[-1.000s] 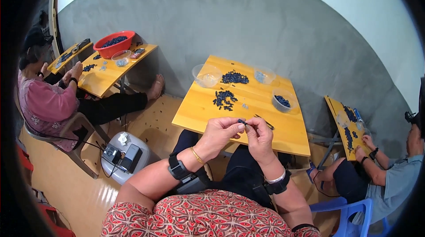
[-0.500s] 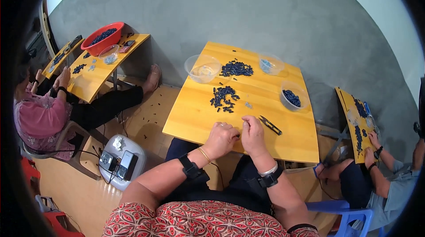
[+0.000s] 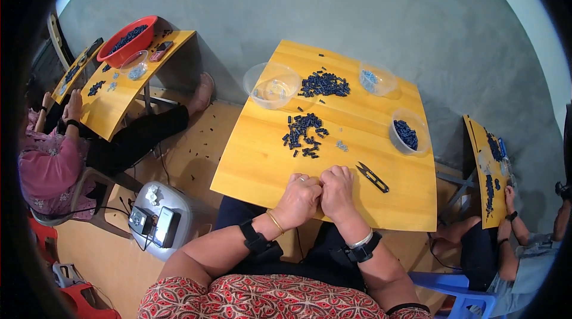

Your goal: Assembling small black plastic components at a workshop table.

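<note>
Yellow wooden table [image 3: 250,170], near edge: left hand [image 3: 300,198] and right hand [image 3: 337,193] brought together, knuckles up, fingers curled inward, and I cannot tell whether they pinch anything. One second earlier a dark piece showed between the hands; now it is out of sight. Dark blue pieces [image 3: 295,134], short and stubby, lie in two loose heaps beyond the hands, black snips [image 3: 374,178] at right.

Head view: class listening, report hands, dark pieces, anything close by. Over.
Left hand, right hand together at table's near edge, anything held hidden. Dark pieces: two piles beyond, more in tub. Black snips right of right hand.
</note>
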